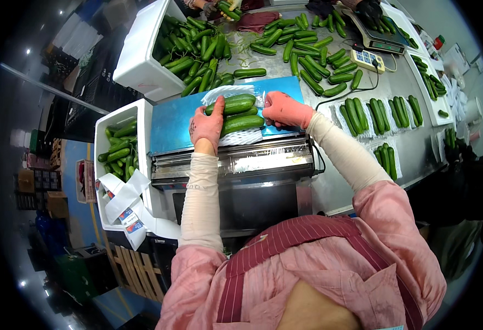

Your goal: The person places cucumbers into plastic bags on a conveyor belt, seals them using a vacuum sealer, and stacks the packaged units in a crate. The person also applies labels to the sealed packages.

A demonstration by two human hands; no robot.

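A metal table (417,148) carries work at several stages. At its far left, a tipped white foam box (137,60) holds a large heap of loose cucumbers, all apparently left to handle. In front of it stands a machine with a blue top (167,129). The smaller foam box (146,132) beside that is partly filled. More loose cucumbers (307,66) lie ungrouped across the far table, while the groups on white netting (354,115) to the right look laid out, with no closed wrap that can be made out. One bunch of cucumbers (239,104) rests on netting on the blue top and seems mid-way. The left hand (207,124) is curled round its left end; the right hand (286,110), fingers bent, is at its right end, its hold unclear.
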